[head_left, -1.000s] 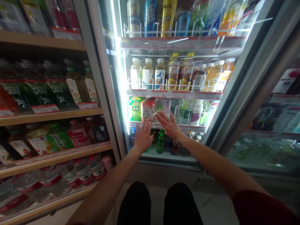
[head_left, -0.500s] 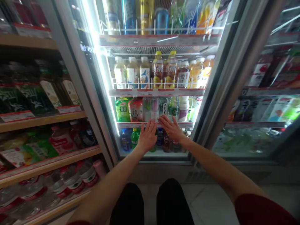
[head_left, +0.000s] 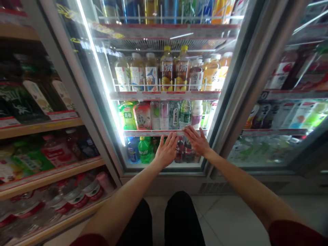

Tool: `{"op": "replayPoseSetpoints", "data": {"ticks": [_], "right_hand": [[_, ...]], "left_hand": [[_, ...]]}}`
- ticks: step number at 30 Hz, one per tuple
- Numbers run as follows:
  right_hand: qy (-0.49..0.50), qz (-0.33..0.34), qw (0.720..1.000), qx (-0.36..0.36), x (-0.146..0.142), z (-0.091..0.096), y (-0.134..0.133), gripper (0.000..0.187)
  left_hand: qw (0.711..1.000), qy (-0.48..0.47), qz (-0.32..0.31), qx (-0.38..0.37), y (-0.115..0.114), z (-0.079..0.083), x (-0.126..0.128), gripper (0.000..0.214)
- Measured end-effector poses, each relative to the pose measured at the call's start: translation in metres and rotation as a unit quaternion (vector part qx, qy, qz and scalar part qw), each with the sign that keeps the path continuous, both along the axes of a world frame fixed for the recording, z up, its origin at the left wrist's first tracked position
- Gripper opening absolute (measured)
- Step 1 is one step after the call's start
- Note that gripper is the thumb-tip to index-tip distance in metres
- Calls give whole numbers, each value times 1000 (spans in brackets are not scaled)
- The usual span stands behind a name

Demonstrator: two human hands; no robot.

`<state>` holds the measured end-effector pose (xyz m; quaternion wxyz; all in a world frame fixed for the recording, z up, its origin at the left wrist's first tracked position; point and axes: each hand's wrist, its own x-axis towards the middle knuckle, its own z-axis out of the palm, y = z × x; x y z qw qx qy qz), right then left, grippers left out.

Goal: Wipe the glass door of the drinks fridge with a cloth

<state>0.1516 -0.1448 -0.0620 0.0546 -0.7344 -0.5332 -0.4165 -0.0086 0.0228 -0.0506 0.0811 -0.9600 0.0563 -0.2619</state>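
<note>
My left hand [head_left: 166, 150] is open in front of a lit drinks fridge, palm down, its fingers pointing at the bottom shelf. To its right, my right hand [head_left: 196, 140] is also open, its fingers angled left near the shelf's price strip [head_left: 143, 133]. Neither hand holds anything. Reflections show on the glass door [head_left: 107, 30]; whether my fingers touch it I cannot tell. Behind my left hand stand a green bottle [head_left: 145, 150] and a blue-labelled bottle [head_left: 133, 150]. Dark bottles [head_left: 179, 150] show between my hands. Above are a WAVE bottle [head_left: 175, 115] and a red drink pack [head_left: 142, 116].
Yellow-capped tea bottles [head_left: 181, 70] stand on a higher shelf. At left, a wooden shelf [head_left: 51, 177] carries several drinks, with water bottles below. A metal door frame [head_left: 246, 78] divides this fridge from the one on the right. Tiled floor [head_left: 225, 218] lies below.
My right hand has moved right, and the gap between my hands is wider. Both hands stay open. The view has shifted slightly, with the fridge now a little further left and higher.
</note>
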Motion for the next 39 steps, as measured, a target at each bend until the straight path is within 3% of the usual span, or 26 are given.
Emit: {"op": "replayPoseSetpoints", "data": {"ticks": [4,6,11,13,15,18,20,22,27,32,39], "right_hand": [[-7,-68,994,91,18,16,-2,62],[-14,-94,984,151,22,16,-6,63],[3,-131,974,187,12,-29,-27,62],[12,-142,970,199,12,-34,-31,59],[27,-154,958,239,20,-21,-29,57],[47,-152,936,313,33,14,-23,55],[52,-151,927,339,36,25,-20,55],[62,-159,927,333,30,15,-19,56],[49,-135,953,265,8,-33,-9,58],[27,-96,968,230,-1,-26,26,55],[21,41,996,75,-30,-32,57,59]], "left_hand": [[1000,9,4,1,-4,-5,9,63],[1000,10,3,1,-7,-7,12,63],[1000,23,-19,6,-17,-22,12,62],[999,26,-25,11,-19,-26,13,60],[999,25,-26,12,-21,-25,15,59],[1000,14,-24,5,-23,-17,22,60],[1000,6,-22,-2,-22,-14,23,61],[1000,4,-15,-8,-19,-15,20,62],[999,30,27,-19,3,-28,-2,63],[996,45,71,-38,24,-34,-16,64],[993,44,95,-49,44,-42,-31,64]]}}
